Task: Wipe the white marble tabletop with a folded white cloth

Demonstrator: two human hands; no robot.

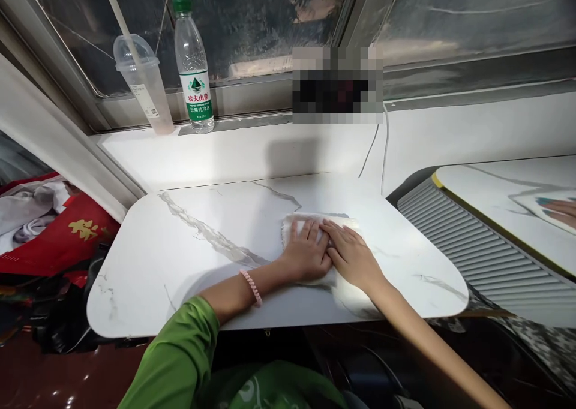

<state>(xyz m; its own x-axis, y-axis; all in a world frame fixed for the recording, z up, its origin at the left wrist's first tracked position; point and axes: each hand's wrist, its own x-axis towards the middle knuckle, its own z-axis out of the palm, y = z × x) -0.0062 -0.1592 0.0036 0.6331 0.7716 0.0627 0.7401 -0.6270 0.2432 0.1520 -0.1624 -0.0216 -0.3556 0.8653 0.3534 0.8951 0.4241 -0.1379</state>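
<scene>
Left hand (306, 254) and right hand (355, 258) lie palms down, fingers straight, gripping nothing. They press the white cloth (348, 224) under and just past the fingertips on the marble table (180, 265). Likely a flattening step; lifting an edge would need a pinch. Bottle (194, 79) and cup (143, 85) stand far beyond.

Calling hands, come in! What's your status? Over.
Left hand and right hand open, flat, side by side on white cloth. White cloth lies on marble table. Water bottle, plastic cup back at window, apart from hands.
</scene>
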